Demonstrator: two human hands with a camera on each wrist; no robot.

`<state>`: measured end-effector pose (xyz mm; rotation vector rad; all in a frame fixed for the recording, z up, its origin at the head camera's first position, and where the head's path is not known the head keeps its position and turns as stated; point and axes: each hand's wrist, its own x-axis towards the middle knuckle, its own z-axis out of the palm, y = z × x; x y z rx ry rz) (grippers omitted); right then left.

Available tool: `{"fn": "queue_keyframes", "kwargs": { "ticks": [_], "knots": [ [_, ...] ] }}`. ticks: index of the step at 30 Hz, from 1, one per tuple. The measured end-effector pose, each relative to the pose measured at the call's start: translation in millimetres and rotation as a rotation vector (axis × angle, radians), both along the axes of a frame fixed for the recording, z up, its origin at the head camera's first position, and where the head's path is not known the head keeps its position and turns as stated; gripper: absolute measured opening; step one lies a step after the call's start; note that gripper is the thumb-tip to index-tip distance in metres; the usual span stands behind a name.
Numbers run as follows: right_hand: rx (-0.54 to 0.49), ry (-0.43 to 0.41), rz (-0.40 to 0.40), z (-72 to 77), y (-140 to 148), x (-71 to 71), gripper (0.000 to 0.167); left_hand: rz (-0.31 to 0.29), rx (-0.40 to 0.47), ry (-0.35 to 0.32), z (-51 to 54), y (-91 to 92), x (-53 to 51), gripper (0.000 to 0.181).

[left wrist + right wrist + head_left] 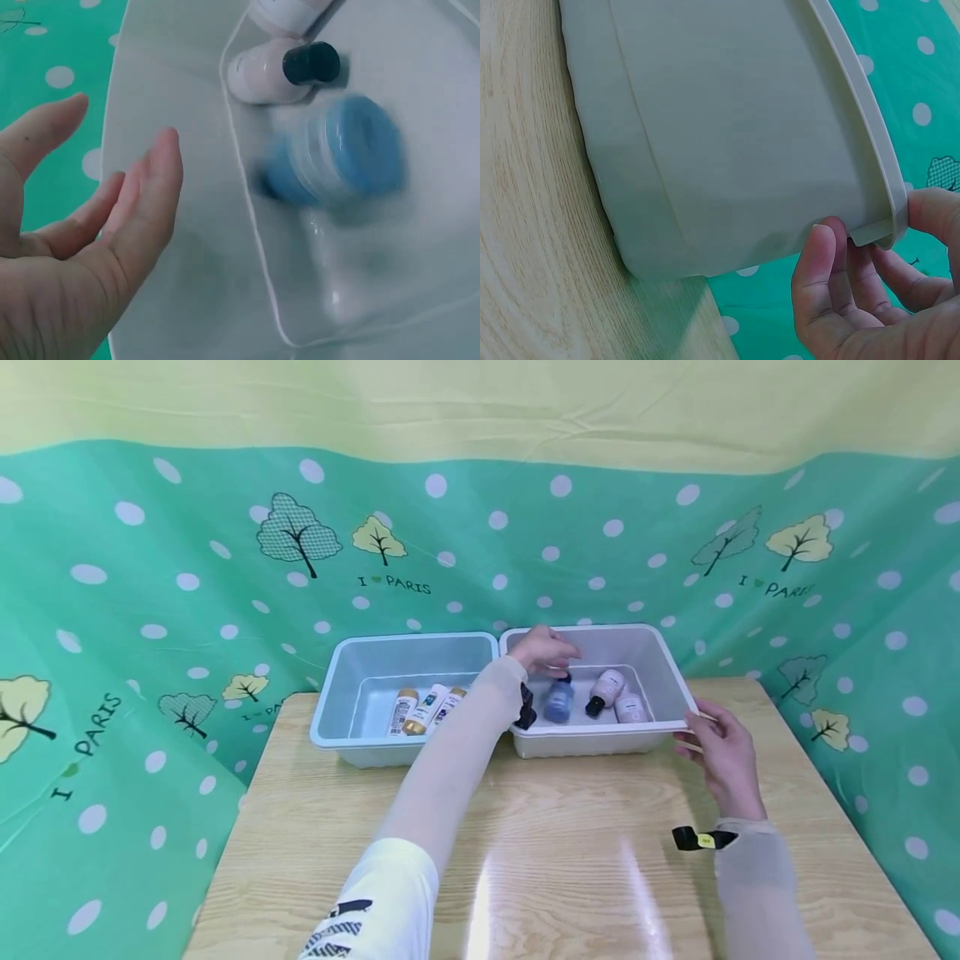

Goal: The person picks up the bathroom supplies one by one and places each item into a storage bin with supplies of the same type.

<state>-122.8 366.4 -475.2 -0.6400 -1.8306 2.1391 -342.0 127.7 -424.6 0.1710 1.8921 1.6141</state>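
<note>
My left hand [544, 649] is over the back of the light grey bin [585, 739], its fingers spread and apart from the bottles. Below it lies a blue bottle [558, 700] with a dark cap; in the left wrist view this blue bottle [337, 154] is blurred. Two pale pink bottles rest beside it: one with a black cap [606, 687], the other [631, 707] near the front wall. At the bin's front right corner, my right hand [723, 756] grips the rim [889, 187], thumb on the outer edge and fingers beneath.
A light blue bin [352, 743] stands directly left of the grey one, holding several white bottles [433, 706] with gold caps, partly hidden by my left sleeve. Both bins sit at the back of a wooden table [570, 835], against a green dotted curtain [465, 539].
</note>
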Motion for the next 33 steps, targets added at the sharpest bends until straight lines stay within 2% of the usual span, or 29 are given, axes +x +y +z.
{"fn": "queue_keyframes", "kwargs": {
  "ticks": [5,9,12,17,21,25,29,33],
  "knots": [
    [0.002,0.004,0.010,-2.0,0,-3.0,0.047,0.008,0.000,0.005,1.9,-2.4,-1.0,0.018],
    [0.005,-0.008,0.011,-3.2,-1,-5.3,0.047,-0.013,0.024,-0.009,7.6,-11.0,0.8,0.023],
    [0.005,-0.013,0.009,-3.6,0,-6.7,0.045,-0.033,0.043,-0.008,14.0,-18.5,4.9,0.027],
    [0.019,-0.008,0.005,-2.3,4,-8.3,0.042,-0.061,0.055,0.051,25.6,-29.3,17.7,0.030],
    [0.122,-0.027,-0.004,-0.9,7,-7.0,0.041,-0.089,0.089,0.096,33.0,-36.3,34.3,0.037],
    [0.340,-0.074,-0.025,0.3,6,-4.8,0.047,-0.095,0.135,0.151,38.7,-48.6,56.5,0.040],
    [0.543,-0.104,-0.083,1.3,2,-2.5,0.049,-0.106,0.174,0.209,39.3,-69.4,81.1,0.041],
    [0.728,-0.068,-0.178,3.4,-3,3.6,0.043,-0.118,0.153,0.272,35.0,-96.1,107.3,0.044]
  ]
}}
